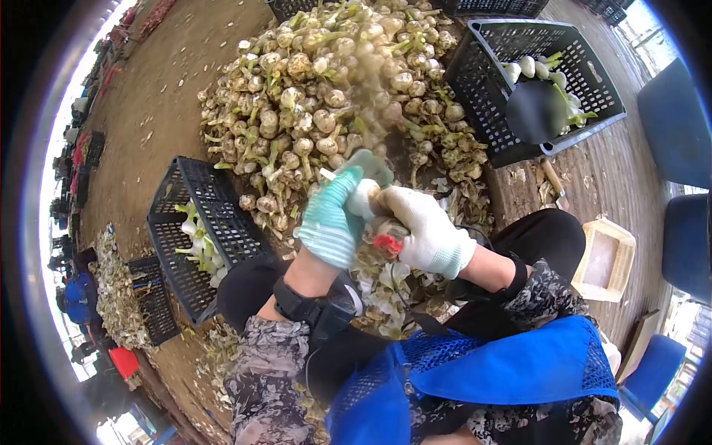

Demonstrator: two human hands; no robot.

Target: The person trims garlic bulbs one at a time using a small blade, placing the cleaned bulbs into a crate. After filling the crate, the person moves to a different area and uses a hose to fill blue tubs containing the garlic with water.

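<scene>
My left hand (334, 215), in a teal and white striped glove, is closed around a pale garlic bulb (363, 199). My right hand (429, 231), in a white glove, meets it from the other side with thumb and fingers bent. A rounded thing with a red end (388, 245) sticks out below the right fingers; its kind is not clear. Just beyond both hands rises a large heap of untrimmed garlic (304, 104) with stems and dirty skins. Loose peeled skins (393, 278) lie beneath the hands.
A black crate (241, 222) with cleaned garlic (196, 241) leans at my left knee. Another black crate (486, 111) with white bulbs (538, 68) stands front right. Also right are a wooden-handled tool (552, 178), a cream basket (629, 259) and blue chairs (678, 119).
</scene>
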